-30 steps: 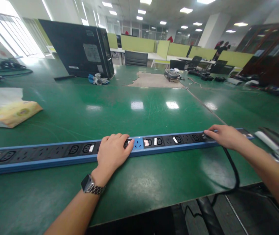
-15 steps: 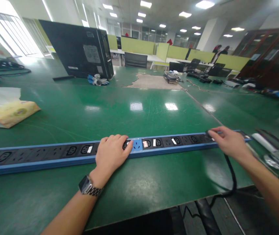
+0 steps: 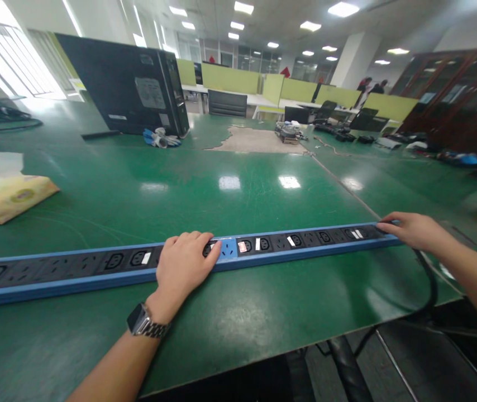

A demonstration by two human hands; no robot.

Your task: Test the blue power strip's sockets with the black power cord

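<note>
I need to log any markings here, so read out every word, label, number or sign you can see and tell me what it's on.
No text here can be read.
White and red stickers on the blue power strip: too small to read.
Grey label on the back of the black monitor: blurred.
Round mark on the yellow tissue pack: blurred.
Watch on the left hand: face not legible.
The right hand covers the strip's end.

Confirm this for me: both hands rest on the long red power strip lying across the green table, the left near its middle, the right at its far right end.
Not quite: the strip's colour is wrong. The head view shows a long blue power strip with black sockets, not red. The rest holds: it lies across the green table, with the left hand near its middle and the right hand at its right end.
</note>
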